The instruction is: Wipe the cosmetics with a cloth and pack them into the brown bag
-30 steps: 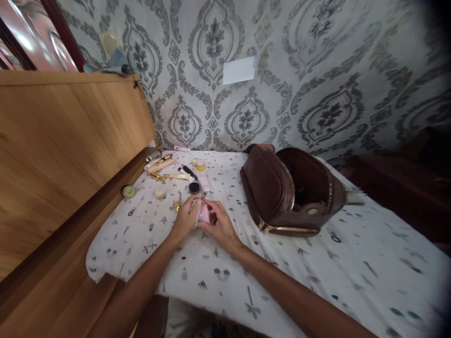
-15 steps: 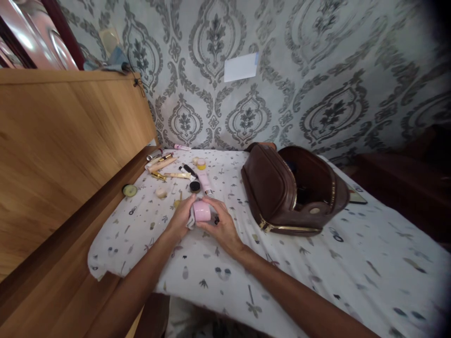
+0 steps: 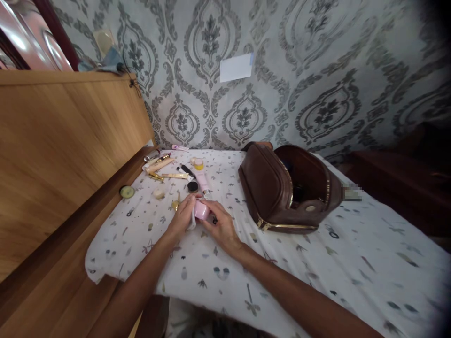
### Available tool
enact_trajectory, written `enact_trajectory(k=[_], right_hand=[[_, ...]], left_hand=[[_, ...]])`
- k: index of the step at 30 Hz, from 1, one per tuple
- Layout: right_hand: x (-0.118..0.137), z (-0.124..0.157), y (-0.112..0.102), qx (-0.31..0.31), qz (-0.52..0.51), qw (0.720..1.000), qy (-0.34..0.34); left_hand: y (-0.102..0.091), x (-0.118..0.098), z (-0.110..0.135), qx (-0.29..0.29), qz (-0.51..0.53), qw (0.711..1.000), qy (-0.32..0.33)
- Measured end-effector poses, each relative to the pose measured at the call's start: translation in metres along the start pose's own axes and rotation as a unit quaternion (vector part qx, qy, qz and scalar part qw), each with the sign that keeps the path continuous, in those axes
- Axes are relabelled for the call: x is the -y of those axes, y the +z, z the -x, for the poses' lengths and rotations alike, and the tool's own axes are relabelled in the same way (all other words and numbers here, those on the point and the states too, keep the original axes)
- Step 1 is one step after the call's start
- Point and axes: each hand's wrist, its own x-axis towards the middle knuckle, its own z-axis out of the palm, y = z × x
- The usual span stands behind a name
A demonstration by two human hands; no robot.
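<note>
Both hands are together over the near middle of the cloth. My right hand grips a small pink cosmetic jar by its side, fingers curled round it. Pressed against the jar's left side is a light grey cloth, pinched in my left hand. Just beyond the hands lie a pink tube and a small jar with a black lid. Partly behind my left hand is a gold-coloured item that I cannot make out.
An unzipped brown toiletry bag stands on the right of the printed cloth. Several cosmetics, among them a beige tube and a round pale pot, lie at the back left. A wooden panel rises on the left.
The pink jar has tilted and turned between my hands, and the grey cloth has shifted slightly against it. The whole view has moved a little, so everything sits slightly further left.
</note>
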Motion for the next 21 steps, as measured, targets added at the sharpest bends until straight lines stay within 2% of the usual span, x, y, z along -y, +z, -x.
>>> enact_trajectory(k=[2, 4, 9, 11, 16, 18, 21], right_hand=[[-0.0008, 0.0011, -0.0005, 0.010, 0.013, 1.000, -0.018], [-0.0012, 0.0016, 0.0003, 0.014, 0.006, 1.000, -0.005], [0.0006, 0.0001, 0.0052, 0.009, -0.126, 0.991, 0.054], [0.0021, -0.0003, 0.0051, 0.022, -0.151, 0.986, 0.061], [0.0012, 0.0017, -0.0003, 0.040, -0.036, 0.999, 0.008], [-0.0014, 0.0030, -0.0013, 0.033, 0.021, 0.999, 0.008], [-0.0038, 0.0043, -0.0004, 0.026, 0.067, 0.996, 0.044]], left_hand=[[-0.0008, 0.0003, -0.0008, 0.014, -0.042, 0.998, 0.041], [-0.0015, -0.0001, -0.0014, 0.011, -0.064, 0.996, 0.059], [0.0002, -0.0014, -0.0038, -0.031, 0.056, 0.995, -0.073], [0.0015, -0.0007, -0.0050, -0.027, 0.089, 0.991, -0.097], [0.0026, 0.0033, -0.0051, 0.005, 0.102, 0.990, -0.103], [0.0019, 0.0036, -0.0038, -0.014, 0.067, 0.994, -0.083], [0.0002, 0.0012, -0.0011, -0.069, -0.030, 0.997, 0.024]])
